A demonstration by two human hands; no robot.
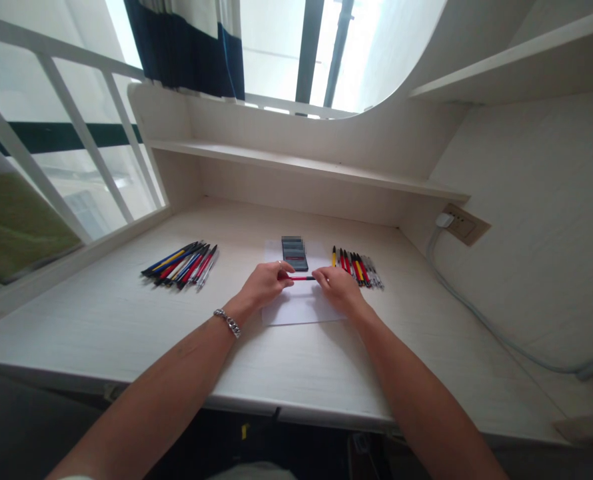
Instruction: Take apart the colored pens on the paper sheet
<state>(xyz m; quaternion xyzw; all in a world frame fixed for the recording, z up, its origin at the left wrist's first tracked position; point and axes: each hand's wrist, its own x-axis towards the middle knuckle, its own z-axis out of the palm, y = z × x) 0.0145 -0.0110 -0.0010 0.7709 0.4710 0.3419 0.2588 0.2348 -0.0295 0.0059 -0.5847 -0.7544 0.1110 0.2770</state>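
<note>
Both forearms stretched forward, converging; left hand (265, 283) and right hand (340, 288) palms down, fingertips seemingly pinched.

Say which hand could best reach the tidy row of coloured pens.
Probably the right hand: it lies beside that tidy row of coloured pens; the left hand is farther, across the thin red pen both grip.

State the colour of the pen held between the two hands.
The pen is red, seen best in the head view.

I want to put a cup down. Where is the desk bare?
Bare: between left pens and paper; between right pens and cable; front-left corner. Crowded: middle, where left hand and right hand hold a red pen.
</note>
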